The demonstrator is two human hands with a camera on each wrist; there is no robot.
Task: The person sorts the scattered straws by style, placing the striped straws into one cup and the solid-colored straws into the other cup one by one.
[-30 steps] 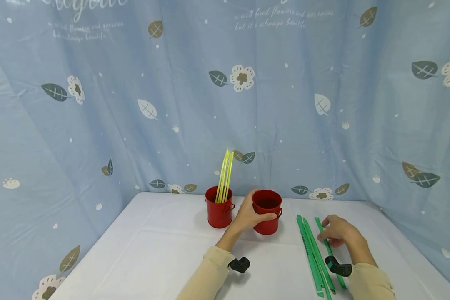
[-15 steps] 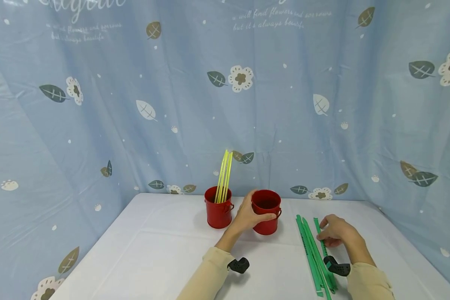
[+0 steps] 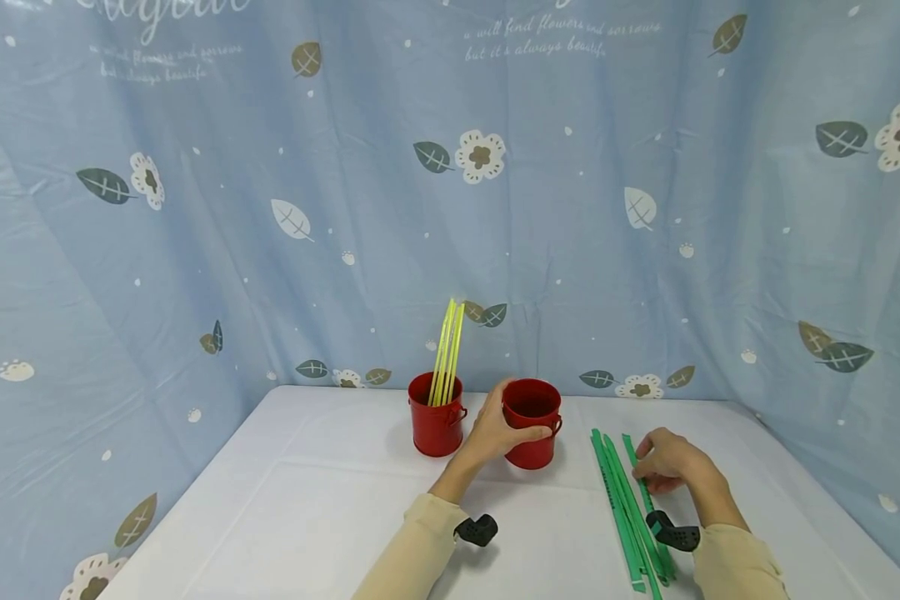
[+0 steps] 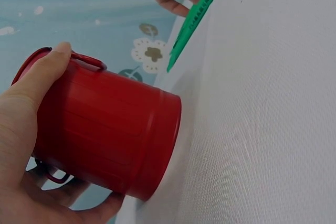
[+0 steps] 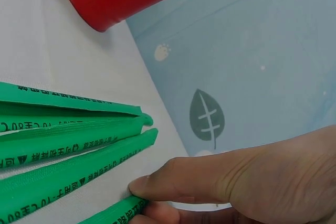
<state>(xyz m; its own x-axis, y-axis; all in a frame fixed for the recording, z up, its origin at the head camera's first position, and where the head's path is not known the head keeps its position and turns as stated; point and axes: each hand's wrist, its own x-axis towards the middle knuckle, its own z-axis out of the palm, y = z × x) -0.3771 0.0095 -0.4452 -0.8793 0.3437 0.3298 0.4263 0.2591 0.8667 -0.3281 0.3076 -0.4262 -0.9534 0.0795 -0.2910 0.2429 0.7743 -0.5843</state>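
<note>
In the head view my left hand (image 3: 492, 427) grips a red metal bucket (image 3: 534, 450) from its left side, thumb across the front near the rim. The left wrist view shows the bucket's wall (image 4: 105, 129) between thumb and fingers. My right hand (image 3: 673, 462) pinches one green paper-wrapped straw (image 5: 118, 212) between thumb and fingertips, near its far end. Several more green wrapped straws (image 3: 621, 504) lie in a loose bundle just left of it, printed with dark lettering. The bucket's floor is hidden.
Left of my left hand stands a second red bucket (image 3: 437, 429), holding several yellow straws (image 3: 447, 354) upright and leaning. A white cloth covers the table (image 3: 330, 500). Behind it hangs a blue patterned curtain (image 3: 375, 208).
The pinched green straw has shifted slightly left, its near end closing in on the bundle. My left hand and the bucket keep their place.
</note>
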